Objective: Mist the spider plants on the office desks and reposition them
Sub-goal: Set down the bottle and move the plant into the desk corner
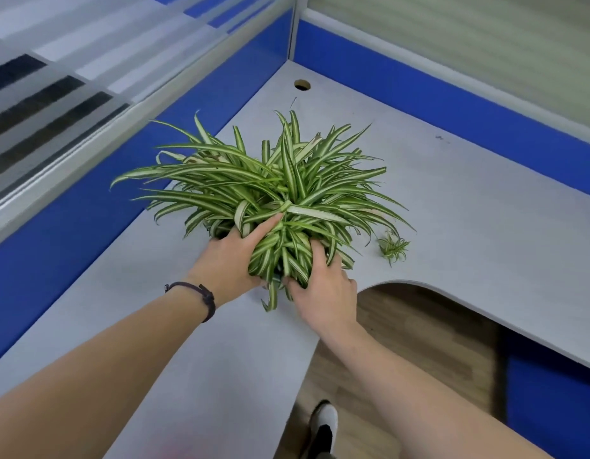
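Note:
A bushy spider plant [280,190] with green and white striped leaves stands on the grey corner desk [452,193], near its curved front edge. Its pot is almost wholly hidden under the leaves. My left hand [234,256] reaches in from the left, thumb stretched up into the foliage, fingers out of sight under the leaves at the pot's left side. From the front right, my right hand [323,286] has its fingers pushed into the leaves around the pot. A small plantlet [394,246] on a runner lies on the desk to the right.
Blue partition panels [452,104] with frosted glass above close off the desk on the left and at the back. A round cable hole [302,84] sits near the far corner. Below the desk's cut-out is wooden floor [419,342] and my shoe [325,425].

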